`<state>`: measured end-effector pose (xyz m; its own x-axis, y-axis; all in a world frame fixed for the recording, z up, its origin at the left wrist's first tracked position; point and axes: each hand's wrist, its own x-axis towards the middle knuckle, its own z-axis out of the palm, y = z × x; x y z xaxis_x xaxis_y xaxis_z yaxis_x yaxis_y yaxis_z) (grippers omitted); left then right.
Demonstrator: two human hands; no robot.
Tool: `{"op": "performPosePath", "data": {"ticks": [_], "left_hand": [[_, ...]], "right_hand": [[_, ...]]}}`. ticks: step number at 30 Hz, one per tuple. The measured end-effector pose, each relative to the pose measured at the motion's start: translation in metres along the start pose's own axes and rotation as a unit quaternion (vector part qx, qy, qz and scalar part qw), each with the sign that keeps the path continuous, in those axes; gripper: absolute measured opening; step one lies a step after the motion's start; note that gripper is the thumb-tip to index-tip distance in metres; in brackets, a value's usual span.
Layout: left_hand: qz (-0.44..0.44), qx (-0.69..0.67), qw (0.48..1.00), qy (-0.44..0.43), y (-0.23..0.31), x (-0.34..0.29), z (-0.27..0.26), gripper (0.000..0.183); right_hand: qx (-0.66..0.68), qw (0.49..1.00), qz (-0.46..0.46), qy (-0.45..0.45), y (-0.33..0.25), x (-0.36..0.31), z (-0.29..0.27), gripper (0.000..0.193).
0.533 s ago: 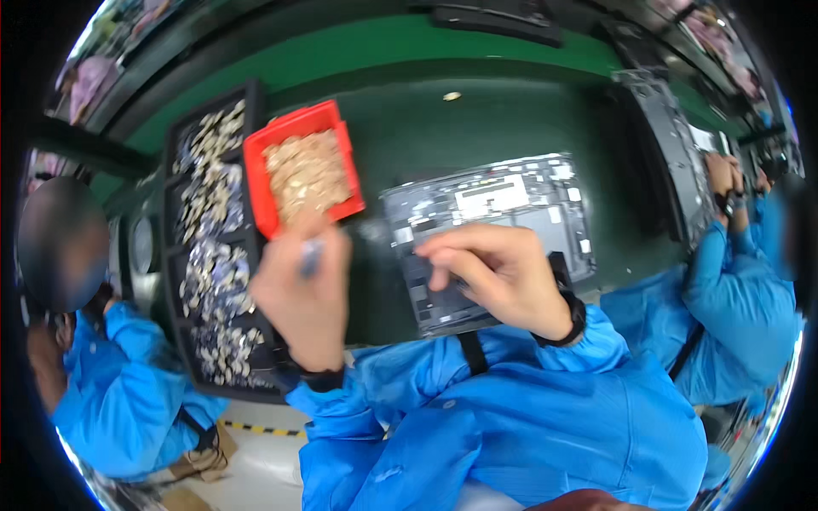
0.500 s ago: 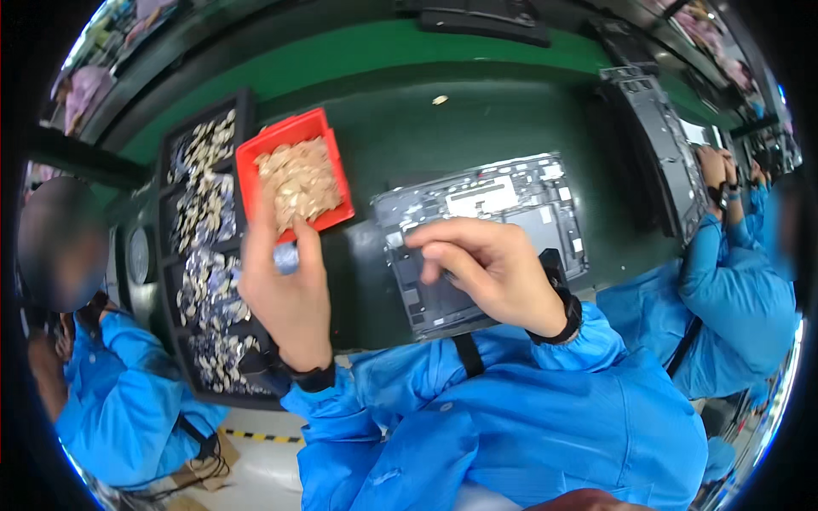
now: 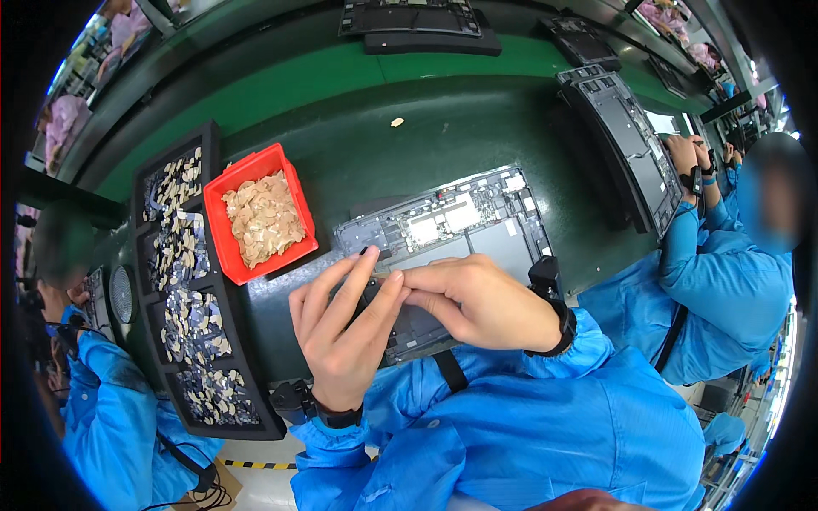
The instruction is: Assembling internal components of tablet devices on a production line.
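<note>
Since the earlier frame, the left hand [image 3: 345, 341] has come away from the red bin [image 3: 277, 262] and now meets the right hand [image 3: 486, 302] over the laptop base [image 3: 464, 241]. From my remote seat I see that base lying on the dark green surface [image 3: 341, 153], its circuit board [image 3: 439, 223] and flat inner panels [image 3: 490, 247] exposed. Thumb and forefinger of the right hand come together against the left hand's nearest fingertip; the left's other fingers spread apart, and a small black bit [image 3: 364, 250] shows at one tip. I cannot tell whether either hand grips anything where they meet. Work on this base looks under way to me: its inside is already open, but how much is left I can't judge from here. To its left, the bin holds a heap of tan pieces [image 3: 264, 217], and beyond it lies a compartmented black tray [image 3: 241, 341] of dark and pale scraps [image 3: 183, 247]. One stray tan piece [image 3: 397, 122] lies farther off. Both hands hide the base's near-left part, and another laptop part [image 3: 409, 19] is cut off at the top.
</note>
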<state>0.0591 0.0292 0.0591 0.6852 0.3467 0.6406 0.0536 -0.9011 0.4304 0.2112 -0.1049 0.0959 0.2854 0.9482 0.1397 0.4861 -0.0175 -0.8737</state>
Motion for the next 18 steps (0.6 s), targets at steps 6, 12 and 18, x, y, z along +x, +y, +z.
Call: {"op": "performPosePath", "data": {"ticks": [6,12,18], "left_hand": [[-0.001,0.053,0.998,0.021,0.003,0.001,-0.007,0.031],[-0.023,0.012,0.999,-0.034,0.008,0.004,-0.019,0.026],[-0.02,-0.005,1.0,-0.015,0.002,0.004,-0.023,0.019]], "right_hand": [[0.017,1.0,0.004,-0.003,-0.003,0.001,0.006,0.023],[-0.024,0.999,0.008,-0.037,-0.004,0.004,0.003,0.03],[-0.017,0.999,-0.021,-0.018,-0.002,0.008,0.014,0.029]]}}
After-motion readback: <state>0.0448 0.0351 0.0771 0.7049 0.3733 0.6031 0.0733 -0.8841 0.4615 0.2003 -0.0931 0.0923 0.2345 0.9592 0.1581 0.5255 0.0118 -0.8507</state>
